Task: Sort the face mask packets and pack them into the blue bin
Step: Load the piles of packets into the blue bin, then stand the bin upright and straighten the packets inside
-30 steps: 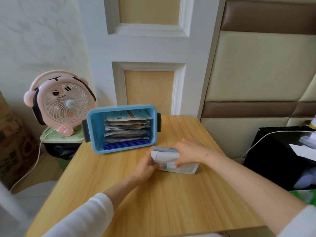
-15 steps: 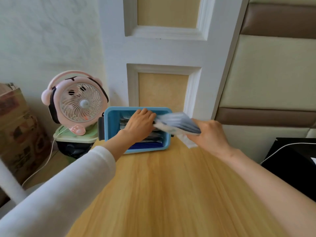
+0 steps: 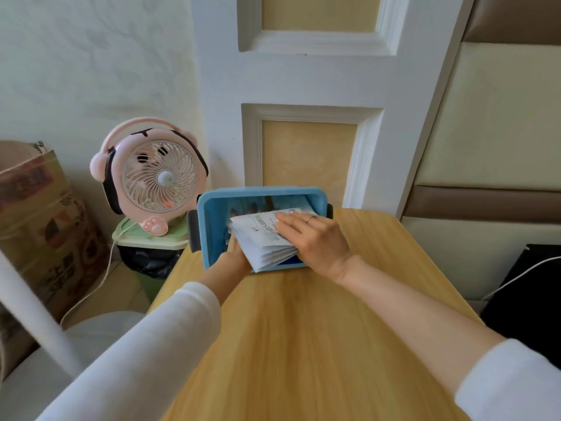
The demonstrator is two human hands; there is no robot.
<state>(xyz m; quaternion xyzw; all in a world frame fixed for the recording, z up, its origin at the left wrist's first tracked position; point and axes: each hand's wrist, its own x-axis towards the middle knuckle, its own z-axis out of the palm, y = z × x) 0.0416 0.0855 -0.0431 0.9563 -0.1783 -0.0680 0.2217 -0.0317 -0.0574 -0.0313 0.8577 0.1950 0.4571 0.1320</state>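
The blue bin (image 3: 212, 214) lies on its side at the table's far end, with its opening facing me. A thick stack of white face mask packets (image 3: 258, 238) is tilted, half inside the opening and half sticking out. My right hand (image 3: 315, 238) holds the stack, its fingers lying across the top and its thumb hidden beneath. My left hand (image 3: 233, 256) reaches into the bin under the stack's left edge, where the packets hide its fingers. More packets (image 3: 288, 202) show deeper inside the bin.
The wooden table (image 3: 303, 329) runs from me to the bin. A pink fan (image 3: 151, 177) stands on a green-lidded container beside the bin at left, with a cardboard box (image 3: 39, 214) further left. A white panelled wall (image 3: 303, 86) rises behind, and a black item with a white cable (image 3: 528, 284) lies at right.
The stack was gathered on the table a second ago. My right hand has carried it to the bin and pushed it partly in. My left hand went into the bin and is now under the stack.
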